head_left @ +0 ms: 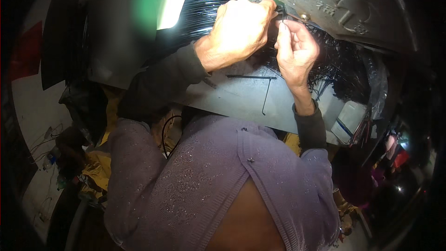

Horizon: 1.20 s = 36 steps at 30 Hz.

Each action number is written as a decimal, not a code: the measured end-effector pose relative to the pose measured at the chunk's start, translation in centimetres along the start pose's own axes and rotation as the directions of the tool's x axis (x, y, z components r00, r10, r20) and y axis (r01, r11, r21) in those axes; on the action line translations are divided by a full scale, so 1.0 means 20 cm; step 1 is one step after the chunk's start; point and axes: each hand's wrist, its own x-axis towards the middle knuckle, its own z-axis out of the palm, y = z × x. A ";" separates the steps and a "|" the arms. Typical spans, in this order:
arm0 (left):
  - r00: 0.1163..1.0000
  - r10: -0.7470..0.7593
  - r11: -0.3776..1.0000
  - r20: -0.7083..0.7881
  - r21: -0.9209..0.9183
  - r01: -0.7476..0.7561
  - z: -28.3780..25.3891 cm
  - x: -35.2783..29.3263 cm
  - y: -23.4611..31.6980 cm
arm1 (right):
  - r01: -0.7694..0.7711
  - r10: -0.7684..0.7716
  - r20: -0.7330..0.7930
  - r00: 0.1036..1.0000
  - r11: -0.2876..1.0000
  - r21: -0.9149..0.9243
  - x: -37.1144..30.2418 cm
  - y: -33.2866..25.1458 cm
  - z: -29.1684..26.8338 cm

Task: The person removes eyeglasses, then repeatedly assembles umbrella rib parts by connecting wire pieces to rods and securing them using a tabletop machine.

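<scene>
Watching from a distance, I have the right hand [297, 51] pinching a thin black strip [283, 16] between thumb and forefinger, at the far side of the grey metal table [218, 95], just left of the metal housing [344, 9]. My left hand [241, 27] curls close on the left; its fingertips are hidden, so I cannot tell what it grasps. I judge the strip light, springy and perhaps slick, easily kinked; a soft pinch near its end should suit. Similar black pieces lie in a neat bundle [206, 5] far left and a tangled heap [346, 69] right.
</scene>
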 end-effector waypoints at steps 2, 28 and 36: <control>1.000 0.015 1.000 -0.015 -0.020 -0.015 0.00 0.00 0.00 | 0.024 -0.024 -0.001 1.000 1.000 -0.010 0.01 0.01 0.00; 0.963 0.243 0.969 0.115 0.007 -0.246 -0.11 0.02 -0.01 | -0.490 0.382 0.350 0.855 0.815 0.309 0.08 -0.09 -0.09; 0.988 -0.143 0.990 0.054 0.023 0.142 -0.28 -0.09 -0.04 | -0.141 0.115 0.322 0.940 0.988 0.059 0.00 -0.14 -0.02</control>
